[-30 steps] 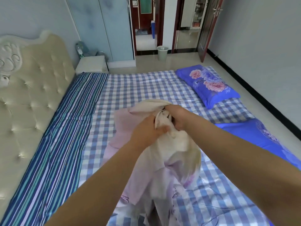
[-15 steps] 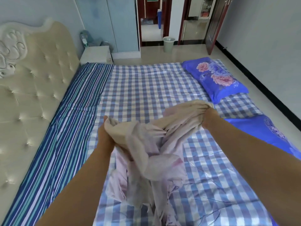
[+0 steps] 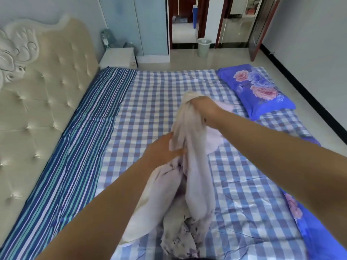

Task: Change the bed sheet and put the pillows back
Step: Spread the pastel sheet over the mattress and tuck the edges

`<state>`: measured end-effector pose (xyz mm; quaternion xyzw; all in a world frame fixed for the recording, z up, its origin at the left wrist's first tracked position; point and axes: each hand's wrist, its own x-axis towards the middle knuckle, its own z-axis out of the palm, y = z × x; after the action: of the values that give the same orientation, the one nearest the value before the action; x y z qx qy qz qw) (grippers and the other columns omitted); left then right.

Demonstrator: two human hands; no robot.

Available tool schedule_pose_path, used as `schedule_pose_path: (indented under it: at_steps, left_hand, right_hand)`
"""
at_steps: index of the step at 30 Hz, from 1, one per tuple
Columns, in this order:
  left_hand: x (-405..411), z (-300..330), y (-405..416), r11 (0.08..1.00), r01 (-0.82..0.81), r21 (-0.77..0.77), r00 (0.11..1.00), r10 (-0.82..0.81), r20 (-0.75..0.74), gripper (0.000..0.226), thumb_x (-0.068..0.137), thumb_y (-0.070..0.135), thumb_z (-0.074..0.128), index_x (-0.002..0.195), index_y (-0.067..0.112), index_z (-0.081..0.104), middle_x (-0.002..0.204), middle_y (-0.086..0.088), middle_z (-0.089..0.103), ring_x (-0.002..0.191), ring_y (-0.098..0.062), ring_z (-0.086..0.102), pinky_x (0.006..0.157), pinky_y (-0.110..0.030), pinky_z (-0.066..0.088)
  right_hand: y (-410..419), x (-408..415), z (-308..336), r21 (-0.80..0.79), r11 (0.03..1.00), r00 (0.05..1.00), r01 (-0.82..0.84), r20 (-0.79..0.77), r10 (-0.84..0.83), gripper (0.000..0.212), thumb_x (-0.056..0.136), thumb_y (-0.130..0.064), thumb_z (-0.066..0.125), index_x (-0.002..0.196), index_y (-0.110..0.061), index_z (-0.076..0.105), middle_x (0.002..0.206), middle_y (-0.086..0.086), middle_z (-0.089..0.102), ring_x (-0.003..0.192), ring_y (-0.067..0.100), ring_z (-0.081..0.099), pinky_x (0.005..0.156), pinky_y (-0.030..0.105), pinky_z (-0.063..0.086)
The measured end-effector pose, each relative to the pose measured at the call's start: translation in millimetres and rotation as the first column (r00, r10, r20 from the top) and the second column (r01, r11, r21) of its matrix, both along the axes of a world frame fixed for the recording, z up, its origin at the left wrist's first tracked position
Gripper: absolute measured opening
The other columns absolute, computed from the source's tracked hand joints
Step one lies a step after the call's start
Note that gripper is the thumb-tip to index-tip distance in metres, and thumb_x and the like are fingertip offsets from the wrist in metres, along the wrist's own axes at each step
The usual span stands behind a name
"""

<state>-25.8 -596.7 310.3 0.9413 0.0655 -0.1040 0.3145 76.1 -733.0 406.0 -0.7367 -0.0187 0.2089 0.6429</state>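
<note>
— Since half a second ago our hands have come back together along the cloth: the right hand has swung in from out wide to the middle of the bed and sits higher, while the left hand has slid in under it, so the pale pink, crumpled cotton sheet now hangs as one long rope instead of a loose spread.

— Why hold it that way?

— We judge we are feeding along one edge to find a corner. The right fingers are clenched round the bunched top of the sheet, which keeps the weight up. The left fingers lie against the fabric lower down with the thumb over it, gripping a fold so the hem runs between the two hands.

— And where is the rest of it?

— Its floral-printed tail trails down onto the blue-and-white checked sheet that already covers the mattress, near our body. Nothing is spread yet.

— The pillows?

— One blue pillow with pink roses lies at the far right edge of the bed, well apart from our hands; a second blue floral pillow sits along the right edge nearer us. Both look parked out of the way so the middle stays free for laying cloth.

— And the head end?

— A dark blue striped cloth runs beside the cream tufted headboard. We reckon the pillows belong there once the pink sheet is laid flat.
</note>
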Motion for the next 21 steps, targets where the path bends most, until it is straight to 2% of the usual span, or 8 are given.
schedule_pose_path:
  at_steps: [3,6,8,10,13,16,18,21]
  left_hand:
    - [23,20,-36,0.99,-0.113,-0.08,0.984,0.123,0.126,0.04,0.093,0.05,0.051,0.12,0.021,0.056,0.096,0.004,0.065,0.089,-0.021,0.061,0.065,-0.024,0.039]
    - [34,17,-40,0.948,-0.219,-0.232,0.946,0.264,0.187,0.028,0.096,0.037,0.051,0.088,0.013,0.062,0.067,0.006,0.056,0.065,-0.014,0.053,0.054,-0.022,0.037]
    - [41,27,-51,0.886,-0.267,-0.379,0.924,0.348,0.16,0.026,0.095,0.035,0.054,0.096,0.012,0.065,0.076,0.004,0.061,0.073,-0.015,0.057,0.063,-0.024,0.046]
    - [46,41,-69,0.869,-0.229,-0.439,0.921,0.339,0.191,0.03,0.094,0.036,0.055,0.113,0.013,0.063,0.098,0.003,0.065,0.092,-0.014,0.06,0.084,-0.029,0.05]
    - [50,60,-89,0.881,-0.117,-0.458,0.939,0.249,0.238,0.029,0.093,0.038,0.055,0.113,0.018,0.062,0.103,0.003,0.067,0.097,-0.011,0.062,0.09,-0.03,0.051]
    - [42,50,-94,0.834,-0.088,-0.544,0.954,0.228,0.194,0.035,0.088,0.028,0.065,0.12,0.021,0.053,0.106,0.013,0.058,0.099,-0.003,0.056,0.086,-0.023,0.047]
    - [26,19,-88,0.886,-0.182,-0.427,0.961,0.252,0.112,0.069,0.077,0.034,0.076,0.134,0.02,0.04,0.122,0.007,0.044,0.113,-0.012,0.048,0.095,-0.03,0.043]
    - [0,-31,-83,0.988,-0.144,-0.055,0.988,0.146,0.045,0.099,0.071,0.047,0.078,0.148,0.022,0.02,0.144,-0.002,0.032,0.127,-0.021,0.04,0.1,-0.037,0.04]
  right_hand:
    - [-7,-8,-8,0.052,0.999,0.994,0.001,-0.108,0.004,0.039,0.097,-0.02,0.048,0.129,0.002,0.051,0.129,0.02,0.058,0.118,0.033,0.057,0.1,0.043,0.047]
    - [-41,-6,-26,0.059,0.984,0.986,-0.166,0.005,0.166,0.051,0.091,-0.036,0.062,0.133,-0.01,0.048,0.126,0.0,0.058,0.113,0.014,0.058,0.089,0.028,0.051]
    - [-59,-20,-57,-0.164,0.939,0.947,-0.302,0.064,0.316,0.068,0.078,-0.041,0.074,0.134,-0.019,0.042,0.125,-0.014,0.052,0.11,0.0,0.052,0.091,0.024,0.047]
    - [-68,-36,-101,-0.259,0.903,0.93,-0.343,0.041,0.365,0.069,0.071,-0.039,0.081,0.13,-0.022,0.049,0.122,-0.01,0.059,0.112,0.005,0.057,0.097,0.031,0.049]
    - [-68,-47,-125,-0.036,0.982,0.979,-0.185,-0.095,0.181,0.025,0.088,-0.031,0.066,0.112,-0.026,0.06,0.113,-0.003,0.065,0.111,0.016,0.06,0.095,0.03,0.049]
    - [-72,-32,-114,0.023,1.0,0.979,0.016,-0.203,-0.011,0.024,0.092,-0.03,0.057,0.111,-0.015,0.061,0.103,0.002,0.067,0.105,0.023,0.063,0.095,0.037,0.05]
    - [-74,-16,-99,0.009,0.987,0.95,0.158,-0.272,-0.15,0.031,0.093,-0.03,0.055,0.114,-0.008,0.058,0.094,0.006,0.065,0.095,0.025,0.062,0.086,0.034,0.051]
    - [-72,4,-75,0.069,0.971,0.919,0.23,-0.342,-0.194,0.041,0.097,-0.034,0.05,0.125,-0.005,0.053,0.114,0.014,0.063,0.109,0.029,0.06,0.099,0.042,0.047]
